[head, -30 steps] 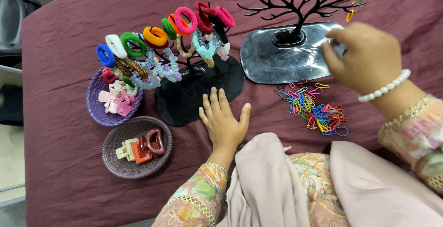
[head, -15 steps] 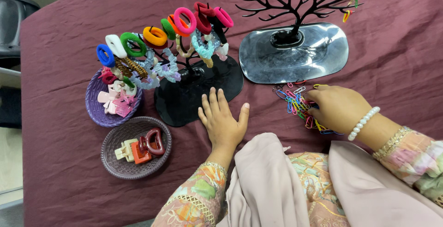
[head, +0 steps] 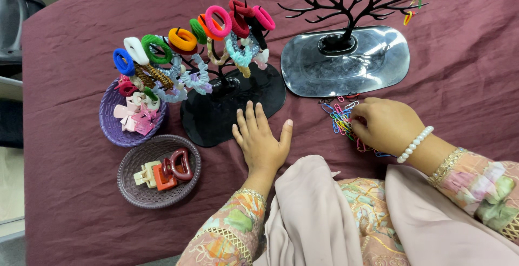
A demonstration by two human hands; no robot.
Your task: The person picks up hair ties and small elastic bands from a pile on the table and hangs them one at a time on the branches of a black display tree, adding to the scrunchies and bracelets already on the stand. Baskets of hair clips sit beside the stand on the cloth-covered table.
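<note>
A counter (head: 81,201) covered in wrinkled maroon cloth carries two black tree-shaped stands: a glossy black-based one (head: 232,104) hung with coloured hair ties, and a silvery-based one (head: 346,60) beside it. Two woven purple baskets (head: 132,182) of hair claws sit at the left. A pile of coloured paper clips (head: 340,119) lies before the silvery base, and a flat left hand (head: 262,141) rests on the cloth.

Two tree stands (head: 346,33), two baskets (head: 159,171)

A loose heap of small coloured paper clips (head: 341,118), pink, blue, yellow and green, lies flat on the maroon cloth just near of the shiny tree stand's base, partly hidden under the right hand (head: 386,125).
</note>
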